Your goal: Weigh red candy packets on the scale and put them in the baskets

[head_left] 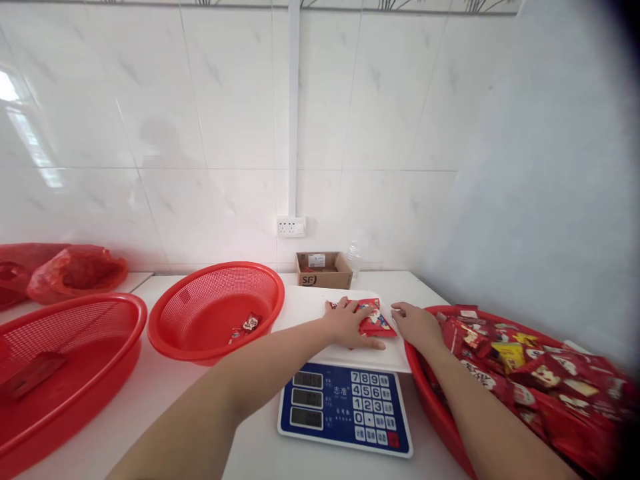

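Note:
My left hand (350, 325) lies over a red snack packet (376, 319) with a cartoon print, on the white pan (305, 310) of a weighing scale. Its fingers are spread, covering the packet's left part. Just right of the packet is my right hand (416, 324), palm down with fingers loosely stretched and nothing visible in them. It hovers between the pan and the rim of a red basket (423, 373) heaped with small packets (530, 373). In front of the pan sits the scale's blue keypad panel (345, 410); its display digits are too faint to read.
A red round basket (215, 273) at centre left holds a few small packets (250, 323). Another red basket (135, 320) is at far left, with red plastic bags (80, 273) behind. A cardboard box (324, 270) stands by the tiled wall under a socket (291, 227).

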The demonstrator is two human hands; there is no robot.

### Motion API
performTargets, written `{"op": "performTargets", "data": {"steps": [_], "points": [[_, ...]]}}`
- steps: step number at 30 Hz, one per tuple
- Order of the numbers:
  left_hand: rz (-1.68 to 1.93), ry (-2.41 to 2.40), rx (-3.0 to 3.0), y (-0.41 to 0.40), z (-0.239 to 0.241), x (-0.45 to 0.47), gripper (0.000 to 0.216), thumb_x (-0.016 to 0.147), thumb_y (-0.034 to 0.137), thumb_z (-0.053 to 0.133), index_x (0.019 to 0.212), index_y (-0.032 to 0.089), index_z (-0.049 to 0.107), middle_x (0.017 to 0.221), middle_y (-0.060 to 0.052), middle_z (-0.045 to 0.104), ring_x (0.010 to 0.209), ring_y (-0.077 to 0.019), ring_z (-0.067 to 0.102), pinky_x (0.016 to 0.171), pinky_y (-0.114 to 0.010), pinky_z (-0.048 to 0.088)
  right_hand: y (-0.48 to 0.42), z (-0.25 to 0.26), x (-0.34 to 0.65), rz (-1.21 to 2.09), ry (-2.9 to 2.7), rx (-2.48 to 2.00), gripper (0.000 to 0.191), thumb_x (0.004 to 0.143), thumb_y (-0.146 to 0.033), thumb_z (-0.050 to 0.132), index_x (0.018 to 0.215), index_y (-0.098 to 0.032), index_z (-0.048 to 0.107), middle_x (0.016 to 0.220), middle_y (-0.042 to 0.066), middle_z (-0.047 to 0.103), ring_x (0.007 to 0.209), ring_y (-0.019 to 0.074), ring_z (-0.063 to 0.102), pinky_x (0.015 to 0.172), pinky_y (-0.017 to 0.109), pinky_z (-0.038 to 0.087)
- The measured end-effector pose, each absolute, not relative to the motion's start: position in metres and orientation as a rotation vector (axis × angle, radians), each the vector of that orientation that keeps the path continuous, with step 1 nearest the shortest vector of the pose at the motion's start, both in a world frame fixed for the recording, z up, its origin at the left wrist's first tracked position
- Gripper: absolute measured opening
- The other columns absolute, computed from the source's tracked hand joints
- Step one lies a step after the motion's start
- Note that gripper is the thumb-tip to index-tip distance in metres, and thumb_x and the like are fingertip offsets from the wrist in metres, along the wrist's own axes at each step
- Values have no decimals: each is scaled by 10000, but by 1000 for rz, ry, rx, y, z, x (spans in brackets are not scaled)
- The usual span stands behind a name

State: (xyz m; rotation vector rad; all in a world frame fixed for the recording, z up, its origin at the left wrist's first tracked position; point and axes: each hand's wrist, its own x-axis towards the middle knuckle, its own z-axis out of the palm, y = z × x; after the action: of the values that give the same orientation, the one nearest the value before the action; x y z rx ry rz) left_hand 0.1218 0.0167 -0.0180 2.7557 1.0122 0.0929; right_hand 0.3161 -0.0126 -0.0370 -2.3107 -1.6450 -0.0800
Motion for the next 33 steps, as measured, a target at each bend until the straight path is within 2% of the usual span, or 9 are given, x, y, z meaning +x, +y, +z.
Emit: {"op": "performTargets", "data": {"steps": [2,4,9,14,19,25,29,31,33], "points": [[175,1049,2800,18,-21,131,787,758,726,439,1416,314,307,1407,-131,422,1314,-357,320,983,-639,286,-13,-36,316,-78,-1647,-2308,396,873,-294,375,1142,-202,651,1075,77,707,1030,230,624,878,317,420],[265,1093,2819,19,-22,134,668,821,652,419,1377,283,377,1333,-142,481,1236,-342,410,958,-588,341,-13,-36,316,-69,-1655,-2299,398,875,-302,374,1140,-193,650,1060,78,711,1020,232,626,872,318,421],[315,1102,2827,25,-18,123,482,893,515,410,1284,254,516,1145,-122,590,1092,-314,533,850,-432,457,-13,-36,318,-63,-1662,-2281,400,875,-305,367,1137,-191,647,1050,77,713,1029,239,622,879,330,415],[348,1119,2821,31,1,92,440,900,453,448,1295,278,529,1045,-91,620,997,-284,590,785,-368,483,-14,-38,319,-61,-1661,-2268,398,872,-302,364,1128,-198,650,1035,62,719,1018,233,630,874,326,424],[535,1256,2776,33,33,28,449,915,426,446,1341,283,475,1162,-74,581,1119,-260,528,890,-346,441,-10,-45,323,-52,-1672,-2246,415,866,-296,363,1140,-168,646,1066,98,708,1047,262,621,899,362,432],[574,1533,2597,21,51,-69,497,925,532,345,1297,244,505,1222,-89,581,1068,-246,569,862,-343,454,-2,-52,330,-21,-1683,-2219,386,839,-313,408,1085,-195,682,1046,112,714,1004,324,642,852,455,485],[425,1532,2568,-8,34,-102,572,850,587,467,1332,279,480,1343,-78,530,1167,-288,530,905,-378,447,-1,-50,330,-27,-1687,-2218,357,842,-301,423,1059,-217,694,1010,109,723,979,329,654,835,467,501],[307,1431,2604,-23,20,-106,569,824,525,550,1349,325,460,1360,-43,530,1170,-275,546,900,-352,461,-3,-46,326,-40,-1683,-2238,348,849,-278,424,1058,-206,692,1025,113,719,993,317,651,849,452,496],[211,1363,2666,-33,4,-105,528,870,387,519,1384,342,410,1390,-40,507,1168,-266,561,874,-341,482,-9,-42,320,-61,-1675,-2268,337,858,-242,425,1066,-183,683,1080,118,701,1035,292,634,883,422,480]]}}
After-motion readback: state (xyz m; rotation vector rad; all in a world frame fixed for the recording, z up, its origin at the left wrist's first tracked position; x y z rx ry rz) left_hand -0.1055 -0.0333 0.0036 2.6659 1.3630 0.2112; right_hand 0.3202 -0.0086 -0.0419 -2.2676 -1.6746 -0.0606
